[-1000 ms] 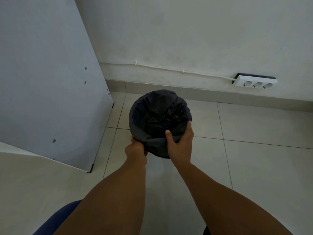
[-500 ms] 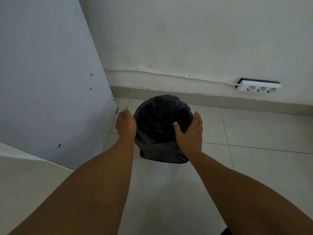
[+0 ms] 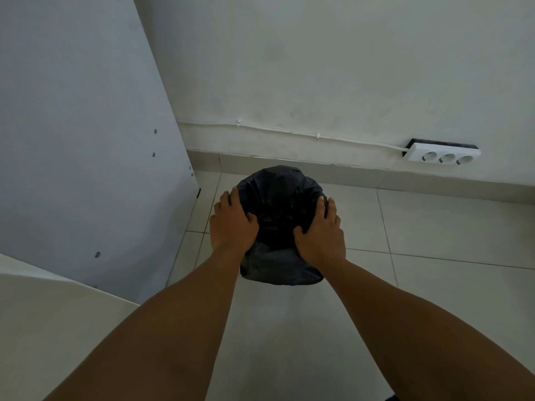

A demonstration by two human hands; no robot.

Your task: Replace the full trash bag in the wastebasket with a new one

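Flanking the crinkled black bag (image 3: 279,204): left hand (image 3: 231,224), right hand (image 3: 322,233); each grip spread flat.

No readable text, labels or nos. anywhere. Bag (image 3: 279,204), socket strip (image 3: 443,153) and panel (image 3: 81,140) all plain, no brand marks visible.

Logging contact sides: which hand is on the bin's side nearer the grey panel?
The left hand; the right hand presses the black bag on the opposite side.

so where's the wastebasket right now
In the head view, the wastebasket stands centre on the tiled floor, between both hands, near the wall's base, power strip off right.
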